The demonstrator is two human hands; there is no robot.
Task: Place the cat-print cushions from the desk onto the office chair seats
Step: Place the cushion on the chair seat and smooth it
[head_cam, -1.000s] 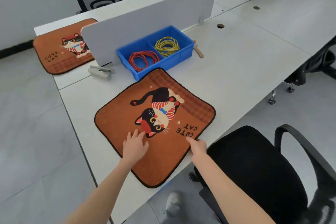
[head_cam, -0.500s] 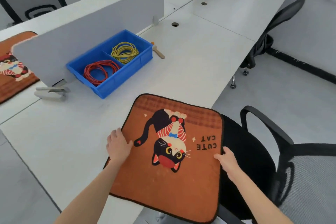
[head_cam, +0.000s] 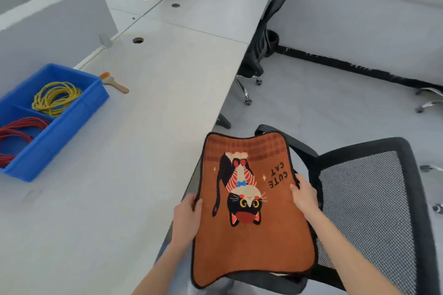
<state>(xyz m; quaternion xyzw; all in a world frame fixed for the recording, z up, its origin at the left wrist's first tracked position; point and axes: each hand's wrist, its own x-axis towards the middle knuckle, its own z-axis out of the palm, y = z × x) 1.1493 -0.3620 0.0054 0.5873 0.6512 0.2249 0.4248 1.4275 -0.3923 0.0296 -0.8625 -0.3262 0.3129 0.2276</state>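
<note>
Orange-brown square cat-print cushion with dark piping was held clear of the white desk top, gripped at both side edges. Left hand was closed on the left edge, thumb on the printed face, fingers curled behind. Right hand was closed on the right edge in the same way, thumb on top. Cushion bowed slightly between the two grips.

Between the hands the print showed a black-and-cream cat in a red-striped top with a blue bow, upside down to the camera. Lettering "CUTE CAT" read just beside the right thumb, also inverted.

Under and beyond the right grip was the black office chair with grey mesh back; the cushion hung over its seat; contact with the seat could not be told.

Well to the left of the left grip stood a blue plastic divided bin on the desk, with a yellow cord coil in the far compartment and a red cord coil in the near one. A small wooden-handled brush lay just beside the bin.
</note>
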